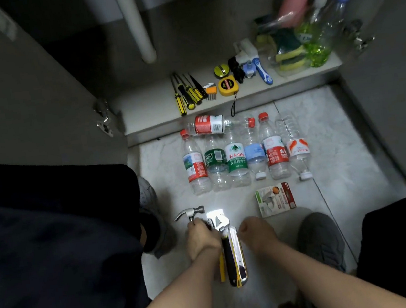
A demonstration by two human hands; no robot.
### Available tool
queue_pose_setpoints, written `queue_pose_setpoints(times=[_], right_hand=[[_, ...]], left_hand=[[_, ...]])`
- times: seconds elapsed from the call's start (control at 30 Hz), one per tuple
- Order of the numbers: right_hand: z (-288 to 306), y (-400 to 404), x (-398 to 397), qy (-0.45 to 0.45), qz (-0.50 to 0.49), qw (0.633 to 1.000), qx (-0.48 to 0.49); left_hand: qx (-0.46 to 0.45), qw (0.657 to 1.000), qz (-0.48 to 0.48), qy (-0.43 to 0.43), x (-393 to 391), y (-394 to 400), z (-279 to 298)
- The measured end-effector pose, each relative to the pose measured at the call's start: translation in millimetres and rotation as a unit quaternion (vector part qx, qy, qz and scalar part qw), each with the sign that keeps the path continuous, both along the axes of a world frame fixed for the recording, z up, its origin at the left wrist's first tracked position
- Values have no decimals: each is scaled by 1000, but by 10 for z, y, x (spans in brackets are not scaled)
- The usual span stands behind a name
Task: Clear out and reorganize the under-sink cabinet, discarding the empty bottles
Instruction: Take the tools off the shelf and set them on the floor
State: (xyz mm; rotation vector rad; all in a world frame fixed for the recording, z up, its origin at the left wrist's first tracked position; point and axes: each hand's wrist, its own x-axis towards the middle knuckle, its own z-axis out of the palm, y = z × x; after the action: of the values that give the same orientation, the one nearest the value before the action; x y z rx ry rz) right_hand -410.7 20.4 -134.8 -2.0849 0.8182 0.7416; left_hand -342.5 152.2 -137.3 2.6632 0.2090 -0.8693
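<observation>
1 hand (pixel 202 241), the left, grips the hammer (pixel 190 214); right hand (pixel 256 234) curled, empty.

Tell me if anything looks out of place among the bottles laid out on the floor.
One red-label bottle lies crosswise over the tops of the row of bottles, which all lie side by side lengthwise. Two in the row point their caps the opposite way. Nothing looks spilled or damaged.

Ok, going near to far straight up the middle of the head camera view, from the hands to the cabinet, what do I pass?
Wrench → row of plastic bottles → sideways red-label bottle → yellow tape measure → white drain pipe.
</observation>
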Motion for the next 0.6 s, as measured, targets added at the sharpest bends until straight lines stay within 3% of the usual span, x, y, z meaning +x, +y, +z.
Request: queue_pose_setpoints(times=[0.17,0.4,0.6], right_hand=[[410,-363,511,-82,-34,996,-18],[853,-1074,1230,-134,-30,988,-76],[972,-1309,1729,-159,-2,985,-70]], left_hand=[[-33,998,-11,-60,564,-259,308],[-45,986,-70,-143,1651,-615,778],[-41,965,-137,-220,2472,-840,956]])
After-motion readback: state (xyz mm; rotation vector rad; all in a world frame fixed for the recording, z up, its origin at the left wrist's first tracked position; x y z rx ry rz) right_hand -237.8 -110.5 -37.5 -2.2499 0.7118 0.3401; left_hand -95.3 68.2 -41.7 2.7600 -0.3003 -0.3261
